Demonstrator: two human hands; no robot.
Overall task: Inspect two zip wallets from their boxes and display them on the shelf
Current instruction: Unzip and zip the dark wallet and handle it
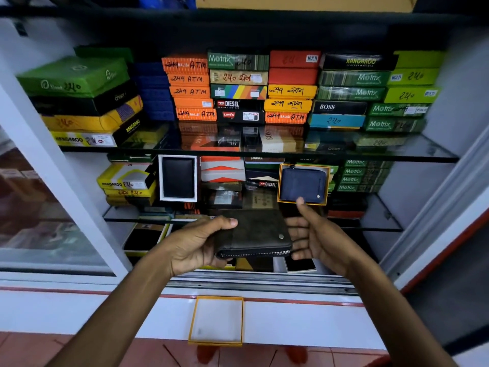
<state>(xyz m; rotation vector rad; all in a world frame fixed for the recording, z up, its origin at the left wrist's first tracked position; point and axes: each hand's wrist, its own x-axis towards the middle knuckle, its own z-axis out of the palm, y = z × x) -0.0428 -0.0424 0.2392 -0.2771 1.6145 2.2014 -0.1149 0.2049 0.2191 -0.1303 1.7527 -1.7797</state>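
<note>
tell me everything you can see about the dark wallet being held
The dark zip wallet is a closed, roughly rectangular piece in dark olive-black, leather-like material, with a matte, slightly mottled face. A metal zip runs along its near edge and round the corners, and a small round metal stud sits near its right corner. It is held nearly flat, face up, in front of the lower shelf. The left hand grips its left side, thumb on top; the right hand is open at its right edge, fingers seemingly under it.
</note>
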